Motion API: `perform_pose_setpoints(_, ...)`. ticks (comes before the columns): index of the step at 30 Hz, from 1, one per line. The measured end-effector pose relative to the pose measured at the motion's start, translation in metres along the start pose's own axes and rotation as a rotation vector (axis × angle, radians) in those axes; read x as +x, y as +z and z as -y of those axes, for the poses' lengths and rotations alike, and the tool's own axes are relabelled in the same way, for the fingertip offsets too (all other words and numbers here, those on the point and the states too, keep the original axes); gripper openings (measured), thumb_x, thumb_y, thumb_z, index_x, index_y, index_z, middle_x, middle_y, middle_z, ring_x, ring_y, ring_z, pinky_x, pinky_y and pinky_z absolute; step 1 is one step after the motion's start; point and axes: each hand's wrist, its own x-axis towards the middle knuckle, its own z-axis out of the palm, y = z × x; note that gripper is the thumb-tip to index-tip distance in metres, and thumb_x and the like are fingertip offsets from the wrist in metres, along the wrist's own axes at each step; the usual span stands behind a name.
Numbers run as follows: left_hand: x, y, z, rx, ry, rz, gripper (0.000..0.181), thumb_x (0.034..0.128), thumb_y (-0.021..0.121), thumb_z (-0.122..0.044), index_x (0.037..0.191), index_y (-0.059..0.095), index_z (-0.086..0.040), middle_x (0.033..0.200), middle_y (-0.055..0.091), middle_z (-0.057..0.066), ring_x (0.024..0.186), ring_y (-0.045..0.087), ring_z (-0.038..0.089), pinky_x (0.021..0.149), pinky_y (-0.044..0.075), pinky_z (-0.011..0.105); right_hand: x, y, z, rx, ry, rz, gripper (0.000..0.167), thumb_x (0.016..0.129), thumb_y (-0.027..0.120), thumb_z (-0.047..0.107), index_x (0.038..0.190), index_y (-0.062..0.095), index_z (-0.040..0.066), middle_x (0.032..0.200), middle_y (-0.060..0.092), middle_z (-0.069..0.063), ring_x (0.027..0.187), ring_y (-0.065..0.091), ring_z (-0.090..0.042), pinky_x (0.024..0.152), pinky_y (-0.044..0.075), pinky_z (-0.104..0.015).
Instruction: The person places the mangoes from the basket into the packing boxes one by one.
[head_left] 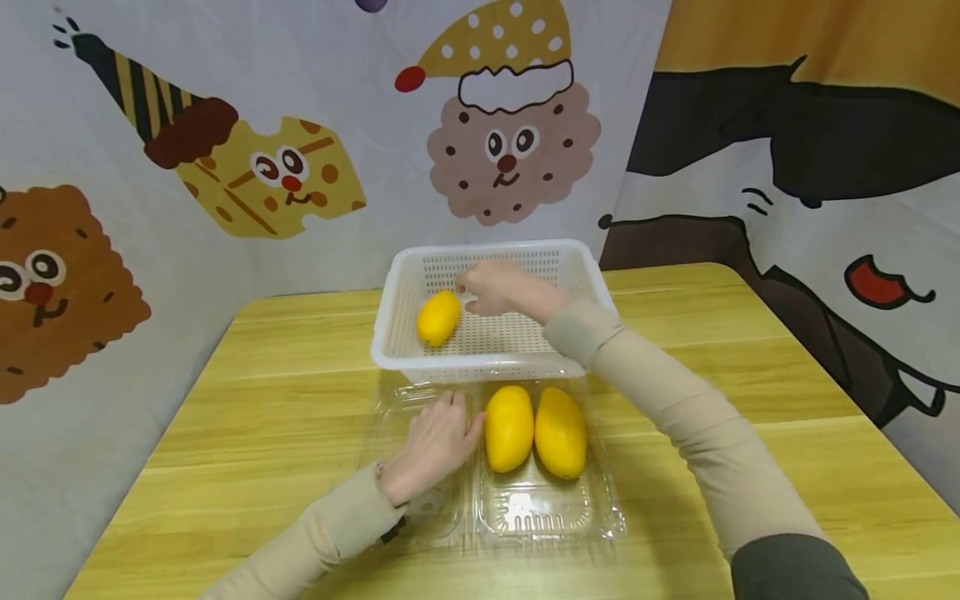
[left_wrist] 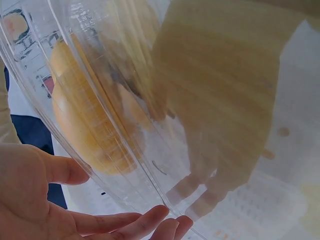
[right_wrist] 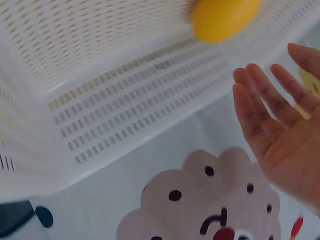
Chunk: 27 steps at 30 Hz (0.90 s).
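Note:
A yellow mango lies at the left inside a white perforated plastic basket. Over the basket, just right of that mango, my right hand reaches in; the right wrist view shows its fingers extended and apart from the fruit. In front of the basket sits an opened clear plastic clamshell container, its right half holding two mangoes, the left one and the right one, side by side. My left hand rests over the left half, fingertips touching the clear plastic in the left wrist view.
A light wood-grain table carries everything. Right behind the basket hangs a white cloth backdrop printed with cartoon food faces. More printed cloth stands along the right side.

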Motion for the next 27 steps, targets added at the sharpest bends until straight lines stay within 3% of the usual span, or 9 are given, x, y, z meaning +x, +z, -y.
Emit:
perform_pose_setpoints(4,0.000,0.000,0.000,0.001,0.008,0.001,0.041,0.0945,0.056,-0.030,0.110,0.057,0.008,0.093,0.061,0.019,0.062,0.050,0.018,0.044,0.040,0.019,0.012,0.013,0.001,-0.049,-0.015,0.069,0.050,0.090,0.062,0.026,0.137,0.049,0.014,0.141,0.051,-0.007,0.131,0.047,-0.027,0.112,0.038,-0.044)
perform_pose_setpoints(9,-0.001,0.001,0.000,-0.004,0.021,-0.008,0.040,0.0948,0.055,-0.029,0.108,0.057,0.009,0.093,0.061,0.019,0.061,0.050,0.018,0.043,0.039,0.017,0.023,0.023,0.003,-0.046,0.000,0.131,0.066,0.090,0.063,0.029,0.147,0.034,0.019,0.154,0.032,-0.006,0.141,0.034,-0.027,0.118,0.028,-0.046)
perform_pose_setpoints(16,-0.001,0.001,0.001,0.005,0.032,-0.017,0.038,0.0944,0.056,-0.028,0.105,0.058,0.008,0.090,0.061,0.018,0.061,0.049,0.018,0.044,0.039,0.017,0.033,0.026,0.007,-0.063,-0.036,0.155,0.072,0.086,0.066,0.025,0.149,0.031,0.023,0.156,0.030,-0.003,0.142,0.033,-0.025,0.118,0.027,-0.046)
perform_pose_setpoints(20,0.000,0.001,0.002,0.003,0.032,-0.016,0.040,0.0948,0.055,-0.029,0.108,0.058,0.009,0.094,0.062,0.020,0.062,0.051,0.019,0.044,0.040,0.017,0.036,0.026,0.011,-0.045,-0.013,0.204,0.075,0.085,0.066,0.023,0.149,0.029,0.027,0.157,0.026,0.001,0.143,0.030,-0.024,0.119,0.025,-0.048)
perform_pose_setpoints(27,0.000,0.002,0.003,0.009,0.043,-0.041,0.038,0.0943,0.056,-0.028,0.103,0.058,0.009,0.089,0.061,0.019,0.057,0.048,0.017,0.041,0.037,0.016,0.041,0.032,0.016,-0.127,-0.029,0.245,0.073,0.087,0.060,0.018,0.151,0.026,0.025,0.160,0.019,0.002,0.146,0.026,-0.023,0.120,0.022,-0.044)
